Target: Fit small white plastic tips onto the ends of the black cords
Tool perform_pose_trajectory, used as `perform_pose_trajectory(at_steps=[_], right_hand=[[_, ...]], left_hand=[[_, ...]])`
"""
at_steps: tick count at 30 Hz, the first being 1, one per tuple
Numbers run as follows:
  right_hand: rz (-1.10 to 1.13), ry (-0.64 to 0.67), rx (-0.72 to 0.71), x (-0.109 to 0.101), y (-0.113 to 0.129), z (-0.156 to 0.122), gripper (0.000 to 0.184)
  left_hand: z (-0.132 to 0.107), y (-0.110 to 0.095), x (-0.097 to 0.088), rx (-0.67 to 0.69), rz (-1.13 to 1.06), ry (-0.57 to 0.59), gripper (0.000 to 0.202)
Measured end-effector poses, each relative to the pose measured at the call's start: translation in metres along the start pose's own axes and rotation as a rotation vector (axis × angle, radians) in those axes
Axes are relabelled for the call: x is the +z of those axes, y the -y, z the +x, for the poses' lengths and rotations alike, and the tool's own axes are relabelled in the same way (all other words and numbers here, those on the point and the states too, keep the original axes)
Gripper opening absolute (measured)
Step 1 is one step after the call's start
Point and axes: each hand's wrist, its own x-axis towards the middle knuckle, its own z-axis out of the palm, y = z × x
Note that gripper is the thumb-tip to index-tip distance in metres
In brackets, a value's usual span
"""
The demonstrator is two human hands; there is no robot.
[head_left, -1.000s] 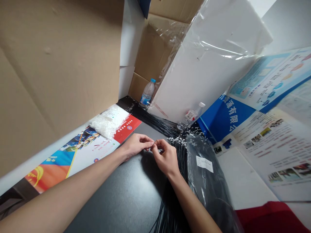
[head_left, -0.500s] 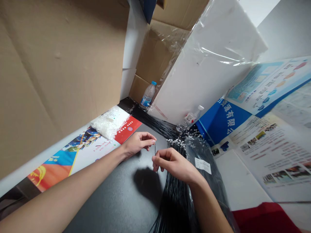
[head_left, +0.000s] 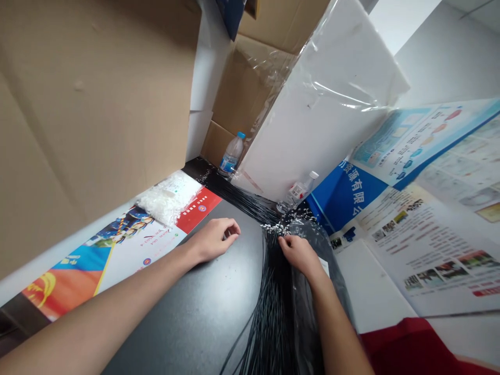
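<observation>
A thick bundle of thin black wires (head_left: 269,302) runs down the dark table, with small white tips (head_left: 275,228) clustered at its far end. My right hand (head_left: 300,254) is at this end, thumb and forefinger pinched at a black wire just below the tips. My left hand (head_left: 216,240) hovers over the table left of the bundle. Its fingers are loosely curled, with a gap to the thumb and nothing visible between them. A clear bag of small white pieces (head_left: 170,198) lies beyond the left hand.
A blue-capped bottle (head_left: 232,154) and another clear bottle (head_left: 299,191) stand at the back. More black wires (head_left: 246,197) lie before a plastic-wrapped white board (head_left: 312,114). Cardboard (head_left: 97,104) rises at left. A clear plastic bag (head_left: 307,323) lies under my right forearm.
Both hands held one thin black wire between them over the table. Now my right hand has moved right to the bundle's tips, and my left hand has drawn slightly left without the wire.
</observation>
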Motion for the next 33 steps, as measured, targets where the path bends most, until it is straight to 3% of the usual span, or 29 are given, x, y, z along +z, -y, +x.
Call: perform_pose_trajectory(at_steps=[4,7,13,19,25,29,33], right_hand=[[-0.081,-0.031,0.102,0.004,0.000,0.000,0.040],[-0.109,-0.088,0.122,-0.005,0.009,-0.005,0.047],[-0.109,-0.197,-0.108,-0.027,0.058,-0.001,0.044],[-0.101,-0.148,-0.441,-0.019,0.135,0.041,0.026],[-0.057,-0.158,-0.555,0.003,0.203,0.101,0.030],[-0.052,-0.166,-0.531,0.010,0.220,0.131,0.027],[-0.078,-0.178,-0.555,0.012,0.220,0.138,0.024]], left_hand=[[0.000,0.003,-0.002,0.097,0.229,-0.011,0.015],[-0.001,0.001,-0.006,0.091,0.360,-0.024,0.017],[-0.011,-0.028,-0.027,-0.178,0.703,-0.006,0.025],[-0.016,-0.037,-0.057,-0.501,0.853,-0.079,0.041],[-0.015,-0.020,-0.072,-0.566,0.865,-0.053,0.045],[-0.010,-0.017,-0.075,-0.570,0.894,-0.035,0.039],[-0.004,-0.014,-0.078,-0.600,0.877,-0.047,0.040]])
